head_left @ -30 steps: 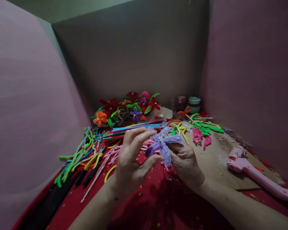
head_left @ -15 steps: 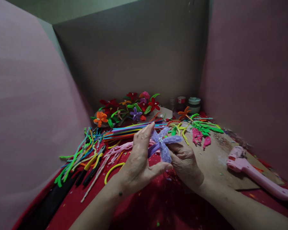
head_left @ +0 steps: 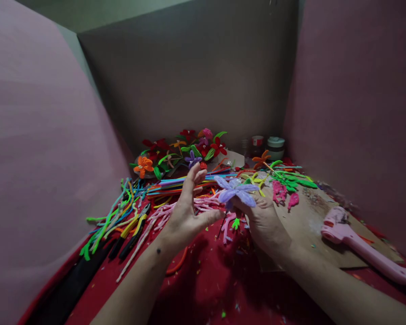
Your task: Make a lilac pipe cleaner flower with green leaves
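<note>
Flower (head_left: 236, 193) in right hand (head_left: 266, 222)

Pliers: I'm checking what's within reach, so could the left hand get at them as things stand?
Probably yes: the left hand is spread and seems to grip nothing, and the pliers lie to its left with nothing apparent over them.

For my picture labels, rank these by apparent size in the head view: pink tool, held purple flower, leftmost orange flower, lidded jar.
1. pink tool
2. held purple flower
3. leftmost orange flower and lidded jar, unranked: they look too alike to separate.
</note>
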`<state>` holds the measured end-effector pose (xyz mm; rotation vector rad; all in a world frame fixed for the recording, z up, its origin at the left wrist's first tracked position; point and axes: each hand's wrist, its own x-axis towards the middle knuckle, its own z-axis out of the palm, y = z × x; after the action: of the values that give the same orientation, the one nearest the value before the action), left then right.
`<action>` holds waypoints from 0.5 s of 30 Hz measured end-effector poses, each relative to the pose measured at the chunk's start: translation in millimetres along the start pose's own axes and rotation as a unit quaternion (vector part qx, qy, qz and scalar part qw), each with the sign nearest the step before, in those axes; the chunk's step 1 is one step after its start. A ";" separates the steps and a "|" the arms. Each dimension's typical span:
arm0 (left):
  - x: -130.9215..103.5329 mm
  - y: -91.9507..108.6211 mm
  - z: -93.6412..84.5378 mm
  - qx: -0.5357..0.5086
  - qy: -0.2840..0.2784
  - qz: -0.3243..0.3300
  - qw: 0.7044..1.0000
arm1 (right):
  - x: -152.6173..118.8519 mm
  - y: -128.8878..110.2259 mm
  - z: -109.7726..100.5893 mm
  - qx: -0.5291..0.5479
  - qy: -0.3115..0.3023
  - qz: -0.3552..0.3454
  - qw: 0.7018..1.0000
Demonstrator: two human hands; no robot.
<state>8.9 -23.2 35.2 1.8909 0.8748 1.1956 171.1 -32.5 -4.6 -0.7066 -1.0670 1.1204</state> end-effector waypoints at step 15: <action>-12.9 -28.3 44.8 0.364 0.046 0.055 0.929 | -7.1 15.9 10.0 0.089 0.011 0.061 0.994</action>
<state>41.4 -29.3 -8.1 2.5034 1.4224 1.1150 155.6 -34.7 -17.3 -0.6466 -0.9010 1.2922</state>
